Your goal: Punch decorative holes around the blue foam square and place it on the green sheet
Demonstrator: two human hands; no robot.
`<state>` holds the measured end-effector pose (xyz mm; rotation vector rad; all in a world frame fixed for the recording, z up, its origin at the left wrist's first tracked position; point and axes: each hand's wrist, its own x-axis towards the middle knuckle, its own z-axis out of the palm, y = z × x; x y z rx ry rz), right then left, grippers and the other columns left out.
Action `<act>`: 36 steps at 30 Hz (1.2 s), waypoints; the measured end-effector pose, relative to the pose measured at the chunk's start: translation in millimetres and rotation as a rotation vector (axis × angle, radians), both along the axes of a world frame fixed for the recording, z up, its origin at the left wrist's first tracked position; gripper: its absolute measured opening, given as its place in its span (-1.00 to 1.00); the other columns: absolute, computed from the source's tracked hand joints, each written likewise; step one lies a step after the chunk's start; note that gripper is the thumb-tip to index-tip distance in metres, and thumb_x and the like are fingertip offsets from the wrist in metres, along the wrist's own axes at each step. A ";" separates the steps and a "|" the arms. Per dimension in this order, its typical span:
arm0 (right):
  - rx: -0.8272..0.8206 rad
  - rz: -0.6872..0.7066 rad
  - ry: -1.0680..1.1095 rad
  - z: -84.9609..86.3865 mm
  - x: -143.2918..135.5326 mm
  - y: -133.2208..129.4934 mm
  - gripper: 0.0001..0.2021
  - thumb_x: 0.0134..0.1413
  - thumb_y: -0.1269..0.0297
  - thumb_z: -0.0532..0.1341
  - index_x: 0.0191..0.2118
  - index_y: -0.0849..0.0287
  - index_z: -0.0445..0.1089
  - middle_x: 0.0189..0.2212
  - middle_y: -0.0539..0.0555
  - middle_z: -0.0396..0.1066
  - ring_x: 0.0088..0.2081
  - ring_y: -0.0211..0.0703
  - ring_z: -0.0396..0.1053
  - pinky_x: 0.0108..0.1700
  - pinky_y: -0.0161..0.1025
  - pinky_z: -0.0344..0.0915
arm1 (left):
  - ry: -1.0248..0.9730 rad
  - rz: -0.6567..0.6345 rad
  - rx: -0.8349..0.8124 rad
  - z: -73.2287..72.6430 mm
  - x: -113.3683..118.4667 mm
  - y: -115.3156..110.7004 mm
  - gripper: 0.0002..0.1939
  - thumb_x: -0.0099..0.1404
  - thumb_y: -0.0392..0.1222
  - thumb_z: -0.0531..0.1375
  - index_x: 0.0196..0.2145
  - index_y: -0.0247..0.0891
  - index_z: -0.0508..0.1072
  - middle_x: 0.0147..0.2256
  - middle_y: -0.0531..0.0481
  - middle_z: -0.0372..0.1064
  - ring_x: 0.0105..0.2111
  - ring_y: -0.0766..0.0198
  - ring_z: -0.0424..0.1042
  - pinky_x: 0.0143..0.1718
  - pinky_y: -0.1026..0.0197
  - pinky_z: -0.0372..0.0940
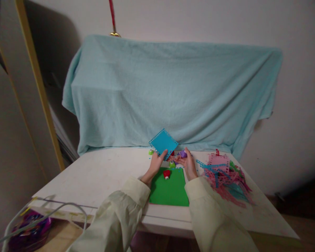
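Note:
My left hand [157,162] pinches the lower corner of a square blue sheet of paper [163,141], its edges lined with small punched holes, thumb on the front. Facing it, my right hand [189,164] has its fingers stretched out and its thumb raised. A small purple paper punch [183,154] shows just behind these fingers; I cannot tell whether they touch it. Between the hands sits a green punch [172,164]. A red punch [167,174] lies on a green board or sheet [169,192]. Another green punch [151,152] is left of the blue sheet.
A heap of punched paper strips [223,180], pink, blue and green, lies right of my right hand. Behind the white table [94,175] hangs a light blue cloth [168,91]. A pale cable [60,206] loops by the left front edge, near a shiny purple package [28,229].

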<state>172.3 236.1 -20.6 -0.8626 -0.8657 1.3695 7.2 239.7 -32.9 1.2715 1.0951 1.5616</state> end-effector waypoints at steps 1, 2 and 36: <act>-0.005 0.005 -0.005 0.5 -0.1 -0.3 -0.61 0.04 -0.10 0.21 -0.47 0.16 0.31 -0.60 0.07 0.45 -0.46 -0.03 0.51 -0.34 -0.13 0.51 | -0.013 -0.005 -0.012 1.6 0.4 -1.2 -0.59 0.15 0.12 0.25 -0.31 -0.34 0.52 -0.35 -0.15 0.55 -0.31 0.06 0.50 -0.19 0.07 0.37; -0.012 0.010 -0.010 1.1 -0.3 -0.6 -0.61 0.04 -0.11 0.21 -0.48 0.15 0.30 -0.60 0.08 0.45 -0.46 -0.03 0.51 -0.34 -0.12 0.51 | -0.023 -0.008 -0.020 3.4 0.7 -2.4 -0.60 0.14 0.12 0.25 -0.32 -0.33 0.52 -0.38 -0.15 0.55 -0.31 0.05 0.50 -0.19 0.06 0.37; 0.072 0.070 0.057 6.1 -6.4 -4.6 -0.63 0.00 -0.10 0.26 -0.46 0.15 0.33 -0.55 0.07 0.44 -0.32 0.03 0.54 -0.29 -0.13 0.48 | 0.002 -0.027 0.066 5.5 3.0 -6.1 -0.54 0.20 0.13 0.20 -0.19 -0.36 0.50 -0.17 -0.19 0.52 -0.18 0.08 0.47 -0.02 0.06 0.29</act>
